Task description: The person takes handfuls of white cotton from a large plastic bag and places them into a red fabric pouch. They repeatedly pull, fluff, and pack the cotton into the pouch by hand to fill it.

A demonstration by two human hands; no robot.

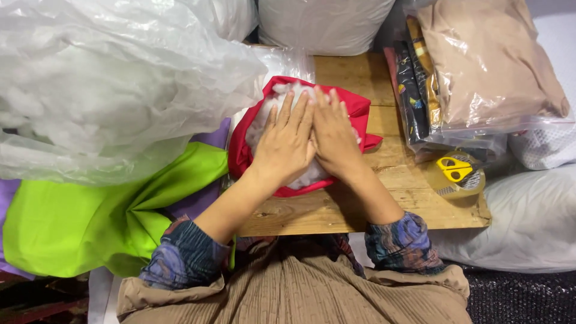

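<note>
A red fabric cover (242, 157) lies open on the wooden table (360, 210), packed with white fibre stuffing (262, 117). My left hand (287, 142) and my right hand (333, 135) lie flat side by side on the stuffing, fingers stretched out and pointing away from me, pressing it down into the cover. Neither hand grips anything. The palms hide most of the stuffing in the opening.
A large clear plastic bag of white stuffing (102, 90) fills the left. Green fabric (90, 210) and purple fabric (216, 135) lie beneath it. Bagged folded fabrics (486, 66) sit at the right, with yellow-handled scissors (455, 169) on a tape roll (468, 186). White cushions (528, 216) surround the table.
</note>
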